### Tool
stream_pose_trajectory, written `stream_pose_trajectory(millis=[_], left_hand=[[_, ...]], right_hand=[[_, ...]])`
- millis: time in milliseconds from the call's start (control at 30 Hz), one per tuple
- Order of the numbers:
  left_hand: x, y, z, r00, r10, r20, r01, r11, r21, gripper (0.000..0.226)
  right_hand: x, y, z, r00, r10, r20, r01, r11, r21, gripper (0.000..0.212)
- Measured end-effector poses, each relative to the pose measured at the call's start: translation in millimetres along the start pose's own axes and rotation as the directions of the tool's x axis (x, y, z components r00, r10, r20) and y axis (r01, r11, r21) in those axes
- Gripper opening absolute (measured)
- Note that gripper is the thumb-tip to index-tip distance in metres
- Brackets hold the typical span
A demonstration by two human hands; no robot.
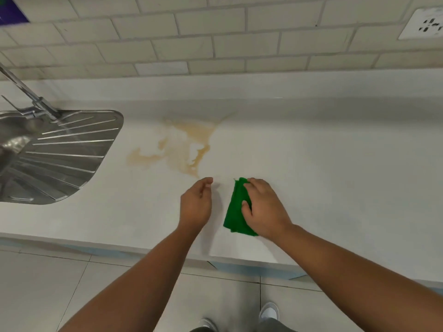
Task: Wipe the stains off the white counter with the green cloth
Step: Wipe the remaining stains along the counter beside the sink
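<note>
A person stands at a white table [335,164] and looks down at two bare arms. The right hand [263,207] lies flat on top of a folded green cloth [236,209] and presses it down on the table, with the fingers spread over it, so this grip is closed on the cloth. The cloth sits near the front edge of the table, just right of the middle.

The left hand [195,204] is just beside the cloth but not touching it. Its grip is open and holds nothing, with the fingers a bit curled.

Past both hands, a big brown stain [187,144] is spread over the table. The cloth is near the stain's closest tip but is not on it.

On the left is a shiny metal sink drainboard [69,152] with ridges, and a metal tap [28,97] leans over it. Behind the table is a wall of pale tiles [215,32] with a white socket [424,23] at the far right. Down below are the floor [48,283] and a white shoe [269,311].
</note>
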State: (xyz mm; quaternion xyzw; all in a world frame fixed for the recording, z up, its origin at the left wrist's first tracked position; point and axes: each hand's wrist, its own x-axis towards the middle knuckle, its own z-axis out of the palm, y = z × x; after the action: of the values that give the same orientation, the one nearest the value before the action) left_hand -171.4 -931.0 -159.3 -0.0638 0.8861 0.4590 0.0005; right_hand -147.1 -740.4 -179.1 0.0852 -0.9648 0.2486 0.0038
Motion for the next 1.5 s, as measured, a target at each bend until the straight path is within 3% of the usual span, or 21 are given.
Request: stream_pose_trajectory(millis=[133,267,433,667,933,1100,1367,1500], left_hand=[[7.9,-37.9,-35.3,0.997,0.056,-0.054,-0.042,0.972,0.233,0.033],[13.0,-73.9,-65.4,0.967,0.249,0.056,-0.243,0.826,0.508,0.036],[23.5,-105.9,-104.8,0.924,0.334,0.186,-0.376,0.713,0.591,0.037],[39.4,-139.7,-136.6,0.82,0.425,0.384,-0.573,0.61,0.548,0.051],[48.6,-164.1,-168.1,0.858,0.436,0.271,-0.513,0.715,0.474,0.041],[54.2,-176.1,-176.7,0.893,0.396,0.214,-0.45,0.78,0.435,0.039],[56.5,-181.5,-177.0,0.891,0.397,0.222,-0.454,0.782,0.427,0.04],[56.3,-181.8,-176.9,0.888,0.408,0.21,-0.459,0.794,0.399,0.038]], right_hand=[[21.3,-34.3,21.4,0.972,0.216,0.093,-0.195,0.96,-0.2,0.066],[21.7,-48.3,37.6,0.94,0.335,0.072,-0.297,0.901,-0.317,0.069],[1.6,-44.9,40.4,0.966,0.219,0.138,-0.153,0.912,-0.382,0.065],[-46.6,-24.4,24.9,0.985,0.108,0.135,-0.053,0.932,-0.358,0.06],[-56.9,-17.9,25.7,0.968,0.24,0.072,-0.194,0.9,-0.389,0.077],[-22.8,-53.8,52.6,0.935,0.354,-0.005,-0.329,0.863,-0.384,0.062],[23.7,-151.7,106.6,0.978,0.18,0.102,-0.137,0.932,-0.337,0.063],[0.3,-142.8,97.8,0.986,0.028,0.162,0.024,0.951,-0.309,0.063]])
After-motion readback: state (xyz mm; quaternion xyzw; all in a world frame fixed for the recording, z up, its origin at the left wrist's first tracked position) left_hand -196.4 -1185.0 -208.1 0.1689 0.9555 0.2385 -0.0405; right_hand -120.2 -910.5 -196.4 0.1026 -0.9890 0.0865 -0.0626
